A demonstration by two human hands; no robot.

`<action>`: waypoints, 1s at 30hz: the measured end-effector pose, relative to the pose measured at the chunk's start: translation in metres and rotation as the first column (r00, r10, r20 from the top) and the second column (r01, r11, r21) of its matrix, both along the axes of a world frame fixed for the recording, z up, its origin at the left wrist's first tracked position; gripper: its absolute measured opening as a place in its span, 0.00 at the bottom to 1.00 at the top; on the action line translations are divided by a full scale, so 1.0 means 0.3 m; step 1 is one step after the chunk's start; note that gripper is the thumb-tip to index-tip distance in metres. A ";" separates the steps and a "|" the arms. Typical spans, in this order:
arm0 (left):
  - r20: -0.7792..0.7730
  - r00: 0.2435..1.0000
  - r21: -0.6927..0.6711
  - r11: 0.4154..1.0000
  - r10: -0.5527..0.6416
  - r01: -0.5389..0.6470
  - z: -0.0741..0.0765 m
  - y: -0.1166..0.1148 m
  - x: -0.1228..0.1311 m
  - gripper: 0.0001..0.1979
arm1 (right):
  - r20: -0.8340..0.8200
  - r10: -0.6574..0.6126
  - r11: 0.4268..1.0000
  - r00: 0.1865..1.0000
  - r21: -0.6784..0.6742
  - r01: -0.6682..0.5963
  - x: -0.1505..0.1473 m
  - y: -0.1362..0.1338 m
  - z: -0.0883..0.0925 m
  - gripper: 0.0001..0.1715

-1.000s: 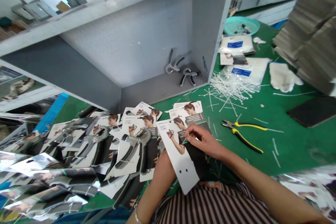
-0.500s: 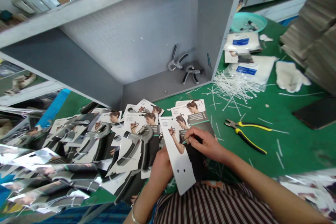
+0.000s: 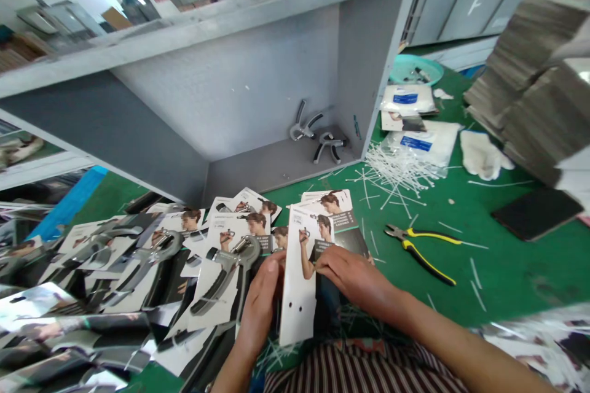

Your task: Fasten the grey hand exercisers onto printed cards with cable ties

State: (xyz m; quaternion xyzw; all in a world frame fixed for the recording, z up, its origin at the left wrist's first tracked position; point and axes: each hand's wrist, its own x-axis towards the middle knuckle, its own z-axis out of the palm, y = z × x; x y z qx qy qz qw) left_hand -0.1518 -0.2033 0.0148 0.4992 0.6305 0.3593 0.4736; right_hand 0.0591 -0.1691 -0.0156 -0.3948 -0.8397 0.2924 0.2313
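Note:
Both my hands hold one printed backing card, white with a photo and two small holes near its lower end, over my lap. My left hand grips its left edge with curled fingers. My right hand pinches the card's middle, thumb and fingers closed on the printed side. Just left of it lie several like cards with grey hand grippers fastened on them, fanned out over the green table.
Yellow-handled pliers lie right of my hands. Loose white cable ties are scattered behind them. A grey shelf box holds two hand grippers. Plastic bags, a white glove, a dark pad and card stacks sit right.
The card has swung from slanting to nearly upright. My left hand has come from beneath it to grip its left edge, and my right hand has shifted down a little.

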 end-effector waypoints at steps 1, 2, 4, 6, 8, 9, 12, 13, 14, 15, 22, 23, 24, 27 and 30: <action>-0.024 1.000 -0.012 1.000 0.011 -0.012 0.000 0.002 0.002 0.22 | -0.026 -0.031 0.999 0.999 -0.037 0.031 0.003 0.006 -0.007 0.09; -0.044 0.999 -0.033 0.999 0.003 -0.005 -0.003 0.004 0.006 0.24 | -0.048 -0.067 0.995 0.997 -0.079 0.064 0.008 0.011 -0.012 0.09; -0.029 0.999 -0.114 0.993 -0.045 0.041 -0.017 0.011 0.019 0.30 | -0.082 -0.130 0.982 0.988 -0.149 0.117 0.021 0.013 -0.014 0.07; 0.099 0.992 -0.216 0.971 -0.084 0.104 -0.034 0.021 0.033 0.31 | -0.110 -0.170 0.970 0.979 -0.196 0.146 0.046 0.006 -0.003 0.06; 0.251 0.967 -0.275 0.954 -0.049 0.120 -0.044 0.036 0.042 0.29 | -0.125 -0.190 0.959 0.974 -0.235 0.157 0.091 0.002 0.016 0.07; 0.292 0.956 -0.282 0.953 -0.025 0.111 -0.045 0.045 0.044 0.28 | -0.121 -0.201 0.955 0.972 -0.244 0.168 0.121 0.008 0.027 0.08; 0.266 0.961 -0.227 0.965 -0.071 0.134 -0.042 0.078 0.058 0.22 | 0.056 -0.311 0.930 0.949 -0.187 0.316 0.230 0.086 0.046 0.11; 0.241 0.963 -0.203 0.964 -0.120 0.170 -0.043 0.090 0.065 0.20 | 0.164 -0.373 0.907 0.913 -0.142 0.396 0.263 0.135 0.046 0.12; 0.218 0.962 -0.183 0.961 -0.164 0.205 -0.045 0.103 0.075 0.19 | 0.294 -0.433 0.875 0.852 -0.089 0.475 0.291 0.192 0.042 0.12; 0.203 0.960 -0.167 0.959 -0.192 0.227 -0.048 0.115 0.084 0.18 | 0.378 -0.470 0.849 0.797 -0.053 0.526 0.312 0.255 0.035 0.12; 0.465 0.883 -0.229 0.972 0.065 0.049 -0.048 0.149 0.045 0.27 | 0.606 -0.463 0.787 0.647 -0.055 0.615 0.288 0.590 -0.038 0.15; 0.500 0.860 -0.236 0.971 0.104 0.019 -0.045 0.144 0.030 0.28 | 0.610 -0.441 0.797 0.658 -0.070 0.599 0.282 0.607 -0.039 0.15; 0.524 0.841 -0.240 0.971 0.133 -0.004 -0.043 0.139 0.018 0.27 | 0.606 -0.424 0.809 0.673 -0.081 0.582 0.282 0.617 -0.037 0.14; 0.527 0.835 -0.252 0.968 0.157 -0.023 -0.053 0.134 0.008 0.23 | 0.551 -0.417 0.833 0.723 -0.085 0.546 0.316 0.607 -0.009 0.09; 0.490 0.861 -0.254 0.967 0.133 -0.004 -0.073 0.145 0.041 0.22 | 0.462 -0.443 0.840 0.768 -0.085 0.536 0.373 0.533 0.031 0.07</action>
